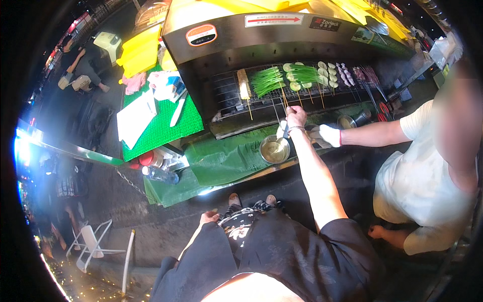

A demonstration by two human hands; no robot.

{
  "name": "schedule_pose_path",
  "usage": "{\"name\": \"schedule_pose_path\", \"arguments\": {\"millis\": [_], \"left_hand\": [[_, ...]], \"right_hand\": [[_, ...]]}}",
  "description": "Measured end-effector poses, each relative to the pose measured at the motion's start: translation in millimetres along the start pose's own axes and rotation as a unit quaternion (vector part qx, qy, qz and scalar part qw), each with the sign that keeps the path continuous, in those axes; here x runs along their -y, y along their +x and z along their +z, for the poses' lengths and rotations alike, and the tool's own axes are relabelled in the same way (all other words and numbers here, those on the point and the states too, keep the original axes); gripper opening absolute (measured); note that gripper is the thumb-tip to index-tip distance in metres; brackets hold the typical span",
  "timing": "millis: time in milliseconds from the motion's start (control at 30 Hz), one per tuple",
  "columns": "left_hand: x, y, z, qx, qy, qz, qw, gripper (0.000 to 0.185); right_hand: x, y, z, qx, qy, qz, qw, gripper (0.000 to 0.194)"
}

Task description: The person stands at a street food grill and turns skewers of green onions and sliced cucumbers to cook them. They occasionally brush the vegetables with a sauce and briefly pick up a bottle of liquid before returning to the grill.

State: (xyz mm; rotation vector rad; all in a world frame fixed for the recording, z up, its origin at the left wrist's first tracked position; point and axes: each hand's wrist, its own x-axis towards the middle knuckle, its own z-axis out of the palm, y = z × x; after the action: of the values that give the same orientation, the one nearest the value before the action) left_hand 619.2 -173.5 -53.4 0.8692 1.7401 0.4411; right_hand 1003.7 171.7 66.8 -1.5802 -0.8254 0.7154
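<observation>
My right hand (296,116) is closed around the thin sticks of a skewer of long green chives (267,81) lying on the charcoal grill's grate (226,102). Low by my thigh is my left hand (209,218); whether its curled fingers hold anything is unclear. Just below my right hand, a steel bowl (262,151) of yellowish liquid rests on a banana leaf (222,164). Left of the chives lies a flat brown skewer (243,83). To the right are sliced round vegetables (295,86), skewers of white pieces (345,74) and darker skewers (366,75).
A co-worker's gloved hand (327,136) reaches in beside my right wrist. Red-handled scissors (384,109) lie at the grill's right. On the left, a knife (179,109) and white cutting board (136,117) lie on a green mat (185,134). A plastic bottle (161,175) lies below.
</observation>
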Motion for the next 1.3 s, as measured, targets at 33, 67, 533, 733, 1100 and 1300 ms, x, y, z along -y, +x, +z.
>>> {"name": "schedule_pose_path", "arguments": {"millis": [33,67,533,733,1100,1300], "left_hand": [[-8.3,-1.6,-1.7,0.006,0.005,-0.003,1.0,0.027],[-15.3,-1.5,-2.9,0.011,0.009,-0.006,1.0,0.027],[-4.8,17.1,-6.4,0.032,0.085,0.001,0.996,0.032],[-19.6,26.9,-5.4,0.054,0.13,0.061,0.988,0.031],[-26.7,56.5,-30.6,0.103,0.165,0.068,0.979,0.03],[-48.3,43.0,-36.6,0.074,0.162,0.06,0.982,0.028]], "right_hand": [[-11.6,6.3,-0.7,-0.016,-0.02,-0.022,0.999,0.012],[-22.3,13.8,-3.2,-0.031,-0.069,-0.03,0.997,0.013],[43.4,-101.8,-40.3,0.067,-0.221,-0.295,0.927,0.016],[25.9,-171.9,-49.5,0.162,-0.228,-0.235,0.931,0.011],[16.6,-182.7,-71.1,0.069,-0.279,-0.195,0.938,0.012],[19.0,-148.2,-86.4,0.017,-0.28,-0.194,0.94,0.013]]}}
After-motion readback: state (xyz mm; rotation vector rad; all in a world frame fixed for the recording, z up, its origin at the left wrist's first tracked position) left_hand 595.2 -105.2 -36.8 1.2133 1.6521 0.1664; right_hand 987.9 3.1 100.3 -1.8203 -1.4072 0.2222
